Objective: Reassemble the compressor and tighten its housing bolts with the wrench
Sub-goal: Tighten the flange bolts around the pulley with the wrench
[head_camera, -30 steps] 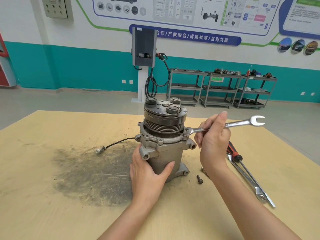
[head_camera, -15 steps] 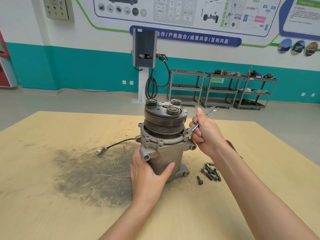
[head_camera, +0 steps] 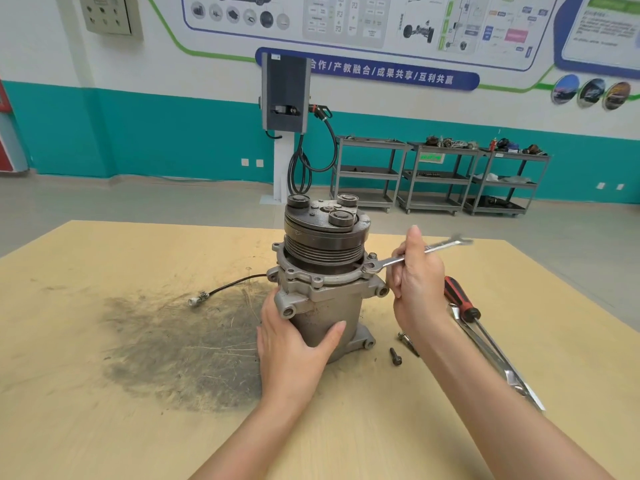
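We gripped the upright compressor (head_camera: 322, 289) mid-bench with our left hand (head_camera: 294, 344); our right hand (head_camera: 417, 282) curled around the wrench (head_camera: 412, 255), seated on its flange bolt.

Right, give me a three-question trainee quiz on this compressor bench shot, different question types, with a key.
1. True or false: the ring end of the wrench sits on a bolt on the compressor flange.
2. Which hand steadies the compressor body?
A. the left hand
B. the right hand
C. neither
3. Fill in: the tool with the red and black handle lying on the table to the right of the right hand is a ____.

Key
1. True.
2. A; the right hand grips the wrench.
3. screwdriver.
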Demonstrator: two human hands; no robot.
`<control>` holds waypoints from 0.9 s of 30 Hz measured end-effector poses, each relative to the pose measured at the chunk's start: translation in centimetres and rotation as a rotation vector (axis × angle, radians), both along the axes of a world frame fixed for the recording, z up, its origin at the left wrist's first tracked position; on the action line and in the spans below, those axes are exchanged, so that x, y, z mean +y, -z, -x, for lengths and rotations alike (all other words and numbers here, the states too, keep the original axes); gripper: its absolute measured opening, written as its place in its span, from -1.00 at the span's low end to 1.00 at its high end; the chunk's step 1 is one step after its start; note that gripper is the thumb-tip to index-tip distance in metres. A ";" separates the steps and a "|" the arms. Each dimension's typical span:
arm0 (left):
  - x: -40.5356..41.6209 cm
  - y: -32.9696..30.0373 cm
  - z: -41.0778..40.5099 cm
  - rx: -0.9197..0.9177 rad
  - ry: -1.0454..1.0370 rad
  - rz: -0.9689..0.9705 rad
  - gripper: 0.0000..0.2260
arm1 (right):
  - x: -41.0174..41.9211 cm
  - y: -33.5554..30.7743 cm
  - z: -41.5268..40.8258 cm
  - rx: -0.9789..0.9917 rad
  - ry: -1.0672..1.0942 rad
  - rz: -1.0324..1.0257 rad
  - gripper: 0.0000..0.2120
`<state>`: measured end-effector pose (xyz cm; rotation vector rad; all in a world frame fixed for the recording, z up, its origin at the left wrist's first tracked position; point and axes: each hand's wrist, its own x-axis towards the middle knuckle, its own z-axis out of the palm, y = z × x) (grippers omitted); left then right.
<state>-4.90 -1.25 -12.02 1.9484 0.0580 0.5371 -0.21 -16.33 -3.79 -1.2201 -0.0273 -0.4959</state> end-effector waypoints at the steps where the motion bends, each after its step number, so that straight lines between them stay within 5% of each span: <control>1: 0.0 0.0 0.0 -0.002 -0.001 0.002 -0.09 | 0.2 0.4 0.5 -0.039 0.078 0.015 -0.60; 14: 0.0 0.1 -0.1 -0.027 -0.015 -0.003 -0.12 | 1.3 -0.4 3.6 -0.480 0.410 0.740 -0.70; 19: 0.0 0.1 -0.1 -0.032 -0.007 -0.001 -0.13 | 1.1 -2.2 3.6 -0.408 0.272 0.459 -0.60; 27: 0.0 0.1 -0.1 -0.024 -0.003 0.007 -0.12 | -1.1 -3.0 0.4 0.114 -0.160 0.067 -0.57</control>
